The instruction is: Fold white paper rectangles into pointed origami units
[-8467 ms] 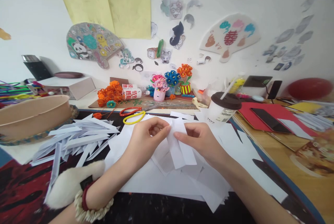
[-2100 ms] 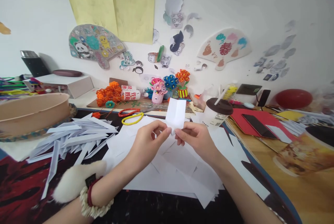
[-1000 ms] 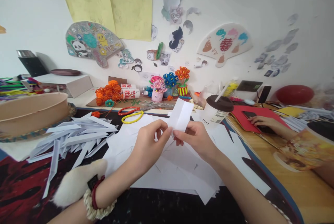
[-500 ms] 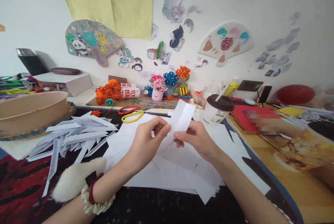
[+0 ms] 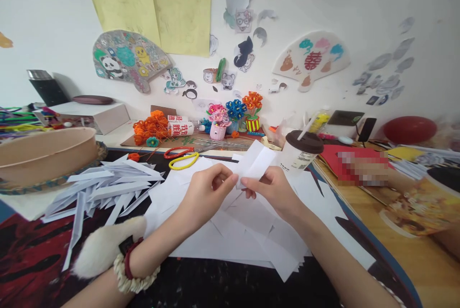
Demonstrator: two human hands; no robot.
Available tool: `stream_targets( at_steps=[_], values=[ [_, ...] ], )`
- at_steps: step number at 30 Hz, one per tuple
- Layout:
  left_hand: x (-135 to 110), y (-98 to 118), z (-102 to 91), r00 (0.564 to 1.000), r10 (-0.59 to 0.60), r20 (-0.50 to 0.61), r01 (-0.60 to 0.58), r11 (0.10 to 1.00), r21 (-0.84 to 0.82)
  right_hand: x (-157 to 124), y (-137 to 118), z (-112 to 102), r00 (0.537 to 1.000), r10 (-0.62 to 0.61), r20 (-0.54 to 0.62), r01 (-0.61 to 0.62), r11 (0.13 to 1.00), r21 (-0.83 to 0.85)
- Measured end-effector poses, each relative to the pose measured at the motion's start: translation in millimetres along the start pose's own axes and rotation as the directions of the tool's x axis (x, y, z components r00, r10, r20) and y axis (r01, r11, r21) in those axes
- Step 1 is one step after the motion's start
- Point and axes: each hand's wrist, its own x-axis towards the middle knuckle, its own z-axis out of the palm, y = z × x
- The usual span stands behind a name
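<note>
Folded paper (image 5: 256,160), smooth, white and creased lengthwise, tilts near frame centre. Left hand (image 5: 208,189) and right hand (image 5: 277,192) angle inward, pinching its lower end.

Two hands, one left hand (image 5: 208,198) and one right hand (image 5: 275,193), grip one folded sheet (image 5: 255,160), hub of the clock. On the wall hang two fans, one grey fan (image 5: 125,56) at 10 o'clock and one white fan (image 5: 305,66) at 1, with two yellow posters (image 5: 183,16) at 11. Nearer in, at 11, stand three flower bunches (image 5: 237,109). At 9 lie one red handle (image 5: 179,149) and one yellow handle (image 5: 197,155), with one bowl (image 5: 46,150) farther out. At 3 are one cup (image 5: 296,154) with one straw (image 5: 307,125), one tub (image 5: 420,207) and another person's one pixelated hand (image 5: 368,166). Strips (image 5: 122,188) at 9 and loose sheets (image 5: 251,231) at 6 overlap too much to count
</note>
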Motion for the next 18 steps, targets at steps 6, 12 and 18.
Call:
stream_targets(
  at_steps=[6,12,18],
  values=[
    [0.4,1.0,0.9,0.998,0.05,0.038,-0.049,0.999,-0.02,0.5,1.0,0.5,1.0,0.006,-0.022,-0.005,0.999,0.043],
    [0.3,0.5,0.8,0.994,0.031,0.106,-0.027,0.999,-0.033,0.3,5.4,-1.0,0.999,-0.024,-0.024,0.026,0.997,0.074],
    [-0.9,2.5,-1.1,0.994,0.065,0.092,-0.067,0.997,0.024,0.9,6.4,0.5,0.999,-0.024,-0.033,0.027,0.994,0.102]
  ],
)
